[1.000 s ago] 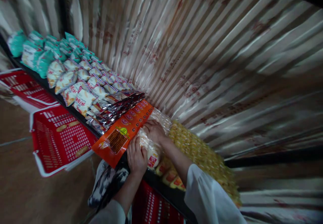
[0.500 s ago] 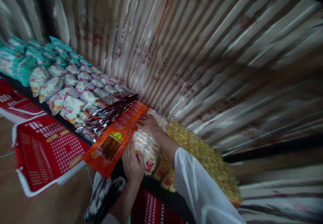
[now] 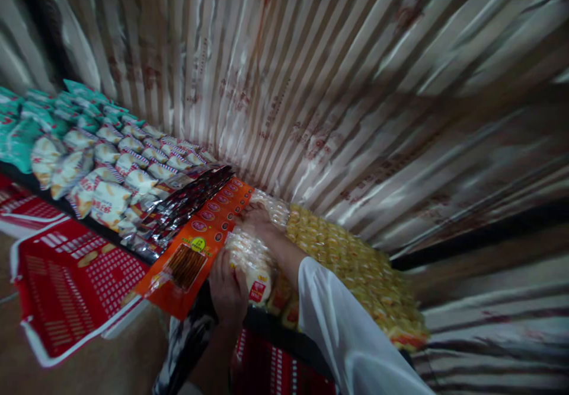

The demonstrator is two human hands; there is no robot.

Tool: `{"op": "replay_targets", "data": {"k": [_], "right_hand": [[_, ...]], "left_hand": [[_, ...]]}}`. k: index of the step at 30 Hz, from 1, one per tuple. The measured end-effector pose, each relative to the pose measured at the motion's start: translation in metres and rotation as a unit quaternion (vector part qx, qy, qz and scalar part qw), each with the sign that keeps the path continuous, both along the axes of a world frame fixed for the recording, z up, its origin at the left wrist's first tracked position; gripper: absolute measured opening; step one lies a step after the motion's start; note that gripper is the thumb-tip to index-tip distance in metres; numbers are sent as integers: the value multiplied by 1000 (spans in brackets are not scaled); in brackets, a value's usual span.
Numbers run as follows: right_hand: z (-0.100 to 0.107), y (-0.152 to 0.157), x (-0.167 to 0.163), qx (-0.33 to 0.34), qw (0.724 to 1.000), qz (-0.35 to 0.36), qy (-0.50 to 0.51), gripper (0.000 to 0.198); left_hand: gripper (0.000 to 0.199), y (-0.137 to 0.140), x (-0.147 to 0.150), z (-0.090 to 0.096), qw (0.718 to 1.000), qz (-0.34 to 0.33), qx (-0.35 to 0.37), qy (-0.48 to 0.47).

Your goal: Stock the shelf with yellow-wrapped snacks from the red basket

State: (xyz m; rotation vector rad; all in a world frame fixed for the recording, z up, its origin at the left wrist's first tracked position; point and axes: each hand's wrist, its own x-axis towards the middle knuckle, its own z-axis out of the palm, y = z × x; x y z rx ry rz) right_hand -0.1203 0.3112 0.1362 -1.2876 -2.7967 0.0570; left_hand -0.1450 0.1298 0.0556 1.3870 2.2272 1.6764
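My left hand (image 3: 229, 291) lies against the front end of a row of white, clear-wrapped snack packs (image 3: 255, 270), its thumb apart from its fingers. Farther back, my right hand (image 3: 256, 223) rests on top of the same row with fingers stretched out flat. Both hands' fingertips are next to a large orange snack packet (image 3: 198, 244) with a picture of brown strips, which leans at the end of a row of shiny dark red packets (image 3: 191, 205). Neither hand is visibly closed around a pack.
White snack bags (image 3: 109, 202) and teal bags (image 3: 20, 140) continue along the shelf to the left. Yellow wrapped packs (image 3: 342, 252) fill the right side. Behind stands a wall of striped, shiny plastic wrapping (image 3: 284, 98). Red baskets (image 3: 66, 276) stand below the shelf edge.
The view has shifted, so the shelf and its packs appear farther left and, at the left end, slightly lower. Both hands stay at about the same place on the white packs.
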Motion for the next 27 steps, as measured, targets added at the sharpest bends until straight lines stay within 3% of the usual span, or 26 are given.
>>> {"op": "replay_targets", "data": {"k": [5, 10, 15, 22, 25, 27], "right_hand": [[11, -13, 1, 2, 998, 6, 65, 39], [11, -81, 15, 13, 986, 63, 154, 36], [-7, -136, 30, 12, 986, 51, 157, 40], [-21, -147, 34, 13, 989, 15, 147, 42], [-23, -148, 33, 15, 988, 12, 155, 44], [-24, -149, 33, 14, 987, 6, 159, 44]], "left_hand": [[45, -2, -1, -1, 1000, -17, 6, -21], [52, -6, -4, -3, 997, -33, 4, -65], [54, -14, -7, 2, 989, -35, 34, -140], [47, -15, -36, 22, 975, -62, 25, -212], [46, 8, -61, 38, 957, -98, 14, -272], [46, 33, -77, 48, 941, -167, 5, -293]]}}
